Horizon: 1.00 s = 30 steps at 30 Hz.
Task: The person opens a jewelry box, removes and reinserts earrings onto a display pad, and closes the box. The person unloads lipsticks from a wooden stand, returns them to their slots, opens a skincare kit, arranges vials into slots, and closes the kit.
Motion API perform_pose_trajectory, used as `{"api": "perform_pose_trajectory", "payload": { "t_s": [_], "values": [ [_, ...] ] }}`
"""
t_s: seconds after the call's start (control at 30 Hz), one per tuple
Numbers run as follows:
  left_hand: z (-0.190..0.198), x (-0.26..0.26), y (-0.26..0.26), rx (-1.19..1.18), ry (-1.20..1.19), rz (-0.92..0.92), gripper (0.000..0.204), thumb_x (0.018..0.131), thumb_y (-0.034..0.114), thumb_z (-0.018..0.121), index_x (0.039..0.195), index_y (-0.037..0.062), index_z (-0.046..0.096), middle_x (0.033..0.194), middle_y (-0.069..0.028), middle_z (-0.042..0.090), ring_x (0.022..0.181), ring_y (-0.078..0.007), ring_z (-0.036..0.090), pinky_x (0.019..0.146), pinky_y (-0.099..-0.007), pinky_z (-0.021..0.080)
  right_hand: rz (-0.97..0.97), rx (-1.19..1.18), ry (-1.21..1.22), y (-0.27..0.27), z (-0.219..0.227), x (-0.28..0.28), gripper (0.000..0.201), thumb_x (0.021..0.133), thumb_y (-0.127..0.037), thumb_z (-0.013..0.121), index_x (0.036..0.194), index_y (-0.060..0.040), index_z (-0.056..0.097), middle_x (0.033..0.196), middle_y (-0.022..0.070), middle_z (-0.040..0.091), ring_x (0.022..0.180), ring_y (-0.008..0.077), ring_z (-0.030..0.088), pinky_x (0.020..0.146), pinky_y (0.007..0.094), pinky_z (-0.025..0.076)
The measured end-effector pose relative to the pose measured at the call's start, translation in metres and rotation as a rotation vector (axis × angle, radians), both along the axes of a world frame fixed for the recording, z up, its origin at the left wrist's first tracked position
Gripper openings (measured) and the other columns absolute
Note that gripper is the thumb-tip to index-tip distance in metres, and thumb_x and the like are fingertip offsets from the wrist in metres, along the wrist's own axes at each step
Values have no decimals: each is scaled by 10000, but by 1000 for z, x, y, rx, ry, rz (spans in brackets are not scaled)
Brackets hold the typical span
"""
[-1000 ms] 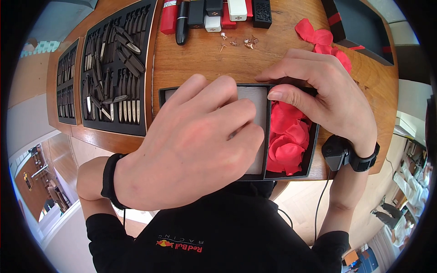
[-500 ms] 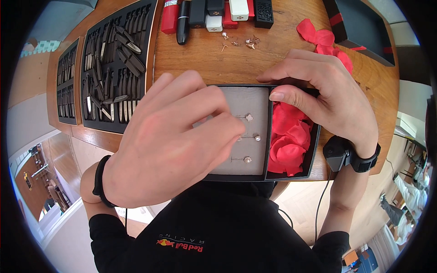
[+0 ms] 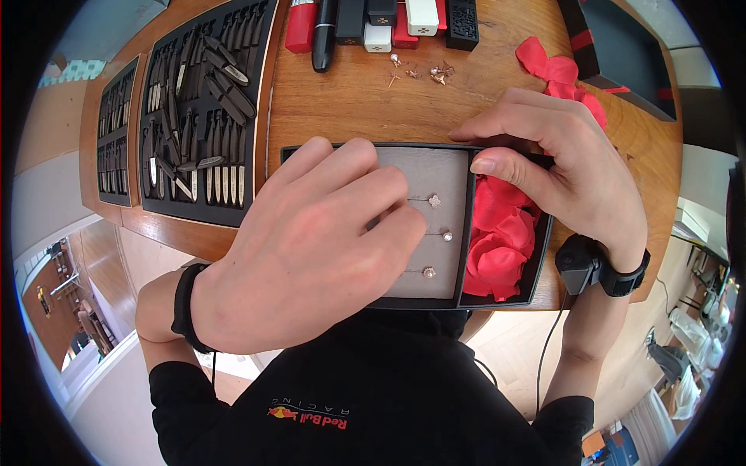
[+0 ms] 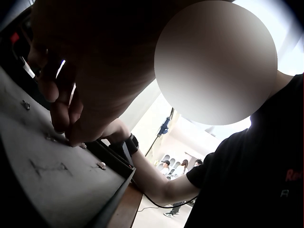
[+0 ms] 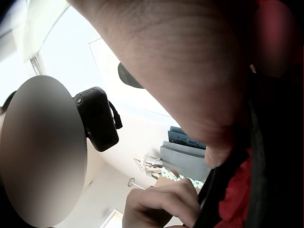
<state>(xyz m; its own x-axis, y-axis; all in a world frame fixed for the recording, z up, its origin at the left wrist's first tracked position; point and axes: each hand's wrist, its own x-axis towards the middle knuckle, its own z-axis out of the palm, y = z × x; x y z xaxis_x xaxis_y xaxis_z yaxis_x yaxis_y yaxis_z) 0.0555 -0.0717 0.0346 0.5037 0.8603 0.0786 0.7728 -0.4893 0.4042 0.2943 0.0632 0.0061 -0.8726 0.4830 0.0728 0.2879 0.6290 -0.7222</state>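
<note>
A black two-part box [image 3: 465, 268] lies in front of the person. Its left part has a grey earring pad [image 3: 431, 167]; red petals [image 3: 497, 260] fill the right part. Beside the divider, several stud earrings, one clover-shaped earring [image 3: 435, 200] among them, sit in the pad. The left hand [image 3: 311, 233] is over the pad, thumb and fingertips pinched together right at its surface; the earring between them is mostly hidden. In the left wrist view, a small earring [image 4: 101, 166] sits near those fingertips. The right hand [image 3: 563, 163] grips the box's far right corner, thumb on the divider.
Loose earrings [image 3: 441, 72] lie on the wooden table beyond the box. Behind them stand tubes and small boxes, including a white box [image 3: 422, 17]. Black trays [image 3: 179, 210] of slim dark pieces are at left. An open black box part [image 3: 622, 66] and loose petals [image 3: 561, 68] are back right.
The left hand has drawn leftward across the pad, uncovering three earrings near the divider, then shifted slightly. The right hand keeps its place on the box.
</note>
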Motion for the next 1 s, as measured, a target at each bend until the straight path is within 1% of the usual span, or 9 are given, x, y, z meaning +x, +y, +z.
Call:
{"api": "perform_pose_trajectory", "payload": {
  "t_s": [0.37, 0.5, 0.6, 0.7, 0.73, 0.8, 0.83, 0.93, 1.0],
  "values": [
    [0, 2, 1, -3, -27, 20, 263, 671, 70, 880, 873, 87, 713, 858, -23, 600, 819, -250, 558, 697, -380, 400, 7, -3, 6, 0, 0, 0, 300, 954, -221, 770, 1123, 26, 746, 1007, 156, 740, 957, 346, 690, 846, 393, 544],
    [24, -5, 11, -34, -73, 71, 257, 681, 54, 867, 892, 89, 725, 866, -37, 626, 815, -254, 585, 709, -378, 431, 10, 4, 8, 1, -1, 1, 289, 958, -220, 766, 1113, 22, 747, 996, 156, 733, 950, 349, 686, 836, 395, 541],
    [29, -18, 25, 29, -40, 119, 210, 745, 42, 847, 924, 69, 741, 870, -61, 665, 817, -252, 630, 725, -352, 478, 18, 7, 12, 1, 0, 1, 283, 960, -226, 765, 1108, 15, 751, 984, 152, 730, 941, 343, 685, 826, 398, 540],
    [15, -33, 48, 52, -112, 133, 101, 903, 70, 783, 979, 17, 744, 879, -92, 704, 806, -238, 677, 725, -320, 529, 21, 9, 1, 1, 1, 1, 287, 962, -240, 765, 1102, 9, 755, 963, 147, 727, 922, 334, 684, 811, 400, 538],
    [6, -36, 55, 57, -112, 137, 101, 903, 70, 783, 979, 17, 744, 879, -92, 704, 806, -238, 677, 725, -320, 529, 18, 9, -4, 2, 1, 1, 291, 963, -250, 766, 1098, 8, 757, 950, 144, 725, 910, 330, 684, 802, 398, 536],
    [-7, -40, 68, 152, 7, 93, 92, 921, 52, 759, 1003, 14, 742, 899, -102, 715, 817, -248, 704, 740, -349, 556, 14, -2, -23, 2, 4, 3, 295, 963, -256, 767, 1093, 9, 757, 942, 143, 723, 903, 329, 683, 795, 395, 535],
    [-7, -39, 72, 145, 78, 67, 107, 931, 61, 748, 1028, 15, 747, 920, -114, 726, 841, -281, 729, 764, -382, 578, 6, -18, -42, 2, 6, 3, 300, 962, -261, 768, 1087, 11, 757, 933, 141, 721, 896, 328, 683, 788, 391, 533],
    [-10, -36, 82, 270, 180, 21, 116, 931, 84, 747, 1029, 23, 757, 928, -122, 729, 843, -310, 730, 768, -403, 586, 0, -26, -42, 2, 7, 3, 301, 960, -267, 771, 1076, 11, 756, 930, 142, 719, 889, 327, 683, 779, 384, 531],
    [-14, -36, 86, 256, 233, 14, 112, 932, 94, 745, 1022, 28, 758, 930, -121, 731, 841, -316, 728, 769, -410, 588, -2, -18, -36, 1, 7, 3, 297, 960, -265, 771, 1074, 9, 755, 929, 141, 718, 887, 326, 683, 776, 385, 532]
  ]
}}
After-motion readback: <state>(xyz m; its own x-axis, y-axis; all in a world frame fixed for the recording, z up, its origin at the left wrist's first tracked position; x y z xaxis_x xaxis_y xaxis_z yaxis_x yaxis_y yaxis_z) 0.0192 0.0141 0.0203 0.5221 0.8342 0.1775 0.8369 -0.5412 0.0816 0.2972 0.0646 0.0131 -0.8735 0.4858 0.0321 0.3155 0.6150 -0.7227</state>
